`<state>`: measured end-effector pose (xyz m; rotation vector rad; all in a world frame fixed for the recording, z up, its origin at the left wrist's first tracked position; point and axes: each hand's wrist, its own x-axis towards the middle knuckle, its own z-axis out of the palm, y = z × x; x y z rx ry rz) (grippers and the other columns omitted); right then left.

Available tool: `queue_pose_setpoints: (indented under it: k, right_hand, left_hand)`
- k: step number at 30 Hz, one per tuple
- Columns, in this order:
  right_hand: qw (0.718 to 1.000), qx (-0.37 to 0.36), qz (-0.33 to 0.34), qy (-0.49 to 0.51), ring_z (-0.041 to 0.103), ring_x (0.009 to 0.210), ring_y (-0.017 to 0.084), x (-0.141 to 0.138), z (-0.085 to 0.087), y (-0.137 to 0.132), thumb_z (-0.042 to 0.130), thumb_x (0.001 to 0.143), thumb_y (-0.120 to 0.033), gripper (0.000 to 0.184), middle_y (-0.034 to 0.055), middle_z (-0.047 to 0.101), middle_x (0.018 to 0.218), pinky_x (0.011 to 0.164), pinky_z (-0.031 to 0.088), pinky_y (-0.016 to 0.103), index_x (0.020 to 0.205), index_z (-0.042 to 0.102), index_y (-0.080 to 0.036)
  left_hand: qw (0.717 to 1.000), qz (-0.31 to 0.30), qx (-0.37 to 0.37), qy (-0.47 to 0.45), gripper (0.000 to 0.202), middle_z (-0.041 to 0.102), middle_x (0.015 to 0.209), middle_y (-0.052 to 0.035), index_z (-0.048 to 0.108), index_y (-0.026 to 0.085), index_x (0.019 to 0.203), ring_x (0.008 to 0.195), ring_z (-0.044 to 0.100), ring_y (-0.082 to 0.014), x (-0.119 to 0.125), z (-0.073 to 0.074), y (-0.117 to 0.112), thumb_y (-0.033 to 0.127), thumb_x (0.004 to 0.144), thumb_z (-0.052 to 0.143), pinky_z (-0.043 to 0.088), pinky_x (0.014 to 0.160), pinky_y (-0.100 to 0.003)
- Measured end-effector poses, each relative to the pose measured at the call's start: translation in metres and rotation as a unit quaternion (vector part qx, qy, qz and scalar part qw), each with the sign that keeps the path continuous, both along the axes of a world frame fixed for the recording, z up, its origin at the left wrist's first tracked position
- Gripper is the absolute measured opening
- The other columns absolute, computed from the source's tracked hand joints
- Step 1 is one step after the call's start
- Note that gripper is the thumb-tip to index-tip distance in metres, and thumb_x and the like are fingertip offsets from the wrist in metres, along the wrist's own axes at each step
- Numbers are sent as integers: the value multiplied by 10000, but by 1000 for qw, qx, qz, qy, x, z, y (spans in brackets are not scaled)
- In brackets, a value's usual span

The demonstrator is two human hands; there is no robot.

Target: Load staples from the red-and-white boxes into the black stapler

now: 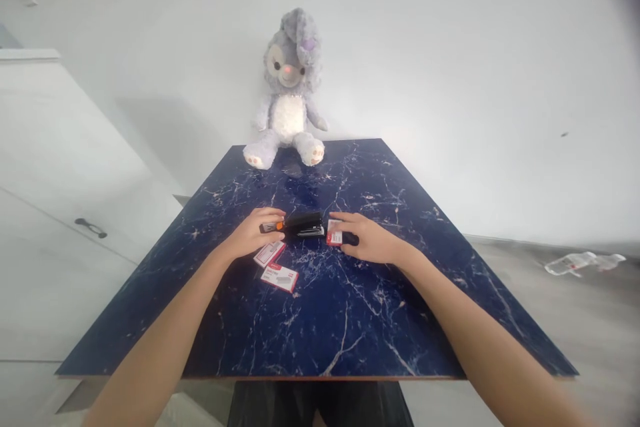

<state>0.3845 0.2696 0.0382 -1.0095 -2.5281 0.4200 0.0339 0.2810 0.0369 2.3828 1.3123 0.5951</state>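
Note:
A black stapler [303,221] lies across the middle of the blue table, between my two hands. My left hand [250,232] curves its fingers and thumb around a small dark piece with an orange patch [273,227] at the stapler's left end; whether it is part of the stapler I cannot tell. At the other end, my right hand [369,237] grips a small red-and-white box [335,233] between fingers and thumb. Something black [351,239] shows under that palm, mostly hidden. Close below my left hand lie a flat staple box [280,277] and another red-and-white box [269,254], touching or overlapping.
A grey plush rabbit [290,107] sits at the table's far edge against the white wall. White cabinets [65,213] stand on the left. Clear plastic packaging [583,263] lies on the floor to the right of the marble-patterned table [340,340].

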Motion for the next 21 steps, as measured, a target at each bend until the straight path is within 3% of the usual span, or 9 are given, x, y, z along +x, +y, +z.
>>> queue_pose_setpoints:
  k: [3, 7, 9, 12, 16, 19, 21]
  right_hand:
    - [1000, -8, -16, 1, 598, 1240, 283, 3, -7, 6, 629, 859, -230, 314, 49, 579, 1440, 1071, 441, 456, 1150, 722, -301]
    - [985, 38, -166, 10, 636, 1128, 306, 5, -21, 15, 580, 925, -297, 310, 118, 641, 1307, 1005, 492, 470, 1202, 705, -234]
    - [974, 55, -218, 18, 611, 1164, 339, 0, -24, 15, 565, 931, -308, 371, 152, 634, 1311, 1028, 473, 510, 1270, 660, -192]
    - [976, 25, -206, 66, 593, 1220, 313, -11, -25, 10, 508, 904, -195, 462, 140, 626, 1340, 1053, 470, 482, 1361, 573, -185]
    - [977, 45, -165, 127, 589, 1241, 246, -19, -26, 7, 366, 843, -50, 573, 110, 601, 1376, 1081, 458, 420, 1371, 544, -182]
    - [973, 88, -194, 86, 514, 1324, 299, -15, -29, 11, 400, 803, -41, 605, 150, 567, 1424, 1141, 378, 486, 1391, 524, -121]
    - [975, 60, -208, 59, 584, 1217, 309, -11, -29, 14, 451, 814, -81, 544, 138, 668, 1284, 1076, 427, 486, 1343, 566, -138]
  left_hand:
    - [1000, -17, -23, -7, 438, 562, 1484, -52, 677, 316, 1307, 1386, 468, -309, -4, 1, 0, 486, 905, 641, 349, 1173, -521]
    - [999, -29, -37, -6, 412, 443, 1582, -34, 699, 334, 1280, 1473, 351, -337, -4, -3, -1, 485, 899, 655, 284, 1200, -574]
    - [999, -15, -37, -19, 400, 406, 1604, -42, 713, 321, 1261, 1496, 310, -350, 0, -7, -3, 462, 889, 672, 265, 1202, -596]
    - [999, 14, -22, -41, 368, 388, 1612, -56, 744, 294, 1202, 1508, 286, -359, 11, -12, -6, 414, 855, 709, 255, 1201, -617]
    - [998, 7, -7, -54, 357, 550, 1495, -63, 749, 274, 1185, 1510, 297, -338, 21, -11, -11, 367, 844, 702, 280, 1207, -584]
    - [998, 17, 5, -62, 378, 689, 1317, -66, 742, 257, 1206, 1465, 388, -311, 25, -9, -14, 345, 843, 686, 363, 1182, -509]
    - [998, 26, 18, -50, 357, 715, 1258, -68, 756, 256, 1177, 1416, 449, -313, 26, -8, -15, 347, 840, 682, 410, 1145, -491]
